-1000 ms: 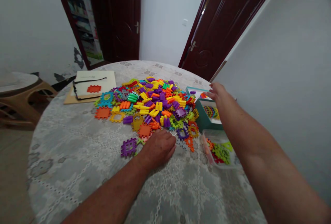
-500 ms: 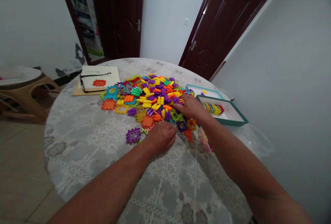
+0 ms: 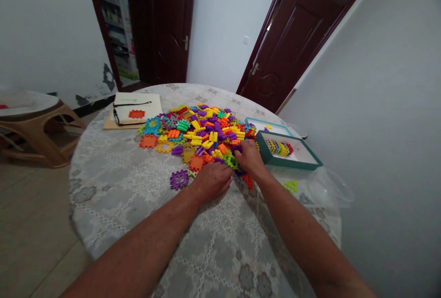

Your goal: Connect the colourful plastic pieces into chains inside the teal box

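The left hand (image 3: 214, 181) and right hand (image 3: 251, 156), curled, holds unclear, seem to be picking through plastic pieces (image 3: 217, 126), lifting one calling for a careful pinch

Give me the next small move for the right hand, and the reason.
I'd probably pinch the lime-green piece with the right hand and ease it off the pile. It lies at the near edge, right by those fingertips, with the left hand close by. Whether either hand already grips something is hidden.
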The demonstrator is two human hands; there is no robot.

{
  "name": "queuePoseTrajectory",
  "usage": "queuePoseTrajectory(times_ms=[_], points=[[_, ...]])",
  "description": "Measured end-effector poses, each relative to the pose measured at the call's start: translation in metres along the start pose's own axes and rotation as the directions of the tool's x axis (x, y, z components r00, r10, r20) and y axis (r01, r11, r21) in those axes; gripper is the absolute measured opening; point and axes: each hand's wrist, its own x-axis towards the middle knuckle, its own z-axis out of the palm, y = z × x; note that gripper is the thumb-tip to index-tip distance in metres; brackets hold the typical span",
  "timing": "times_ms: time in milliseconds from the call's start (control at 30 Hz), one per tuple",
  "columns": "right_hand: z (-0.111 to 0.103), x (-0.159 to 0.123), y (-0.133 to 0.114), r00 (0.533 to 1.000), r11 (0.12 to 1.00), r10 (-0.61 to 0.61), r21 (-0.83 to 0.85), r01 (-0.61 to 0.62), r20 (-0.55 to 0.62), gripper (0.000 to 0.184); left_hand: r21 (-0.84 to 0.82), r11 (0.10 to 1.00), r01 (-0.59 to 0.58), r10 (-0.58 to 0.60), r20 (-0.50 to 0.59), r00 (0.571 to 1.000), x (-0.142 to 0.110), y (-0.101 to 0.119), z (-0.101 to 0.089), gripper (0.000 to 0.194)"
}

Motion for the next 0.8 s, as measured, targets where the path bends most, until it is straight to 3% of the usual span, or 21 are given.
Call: queuePoseTrajectory(times_ms=[200, 433, 500, 600, 700, 800], points=[[-0.02, -0.018, -0.007, 0.994, 0.984, -0.046, 0.164, 0.062, -0.095, 0.022, 0.006, 1.0, 0.005, -0.005, -0.005, 1.0, 0.001, 0.0, -0.001, 0.013], [-0.045, -0.073, -0.024, 0.996, 0.914, -0.032, 0.401, 0.063, -0.085, 0.058, -0.053, 0.99, 0.128, -0.133, -0.096, 0.987, 0.0, -0.002, -0.006, 0.015], [-0.043, -0.089, -0.024, 0.999, 0.9, 0.001, 0.436, 0.018, -0.044, 0.058, -0.084, 0.978, 0.192, -0.205, -0.183, 0.962, 0.0, -0.006, -0.01, 0.015], [-0.036, -0.106, -0.021, 0.999, 0.883, 0.012, 0.468, -0.027, 0.033, 0.042, -0.116, 0.941, 0.319, -0.339, -0.319, 0.885, -0.001, -0.016, -0.018, 0.018], [-0.033, -0.111, -0.019, 0.993, 0.836, -0.059, 0.549, -0.004, 0.097, 0.029, -0.125, 0.898, 0.423, -0.439, -0.335, 0.834, -0.001, -0.026, -0.027, 0.023], [-0.033, -0.111, -0.018, 0.977, 0.777, -0.178, 0.626, 0.068, 0.115, 0.028, -0.138, 0.866, 0.48, -0.499, -0.295, 0.815, -0.001, -0.029, -0.033, 0.025]])
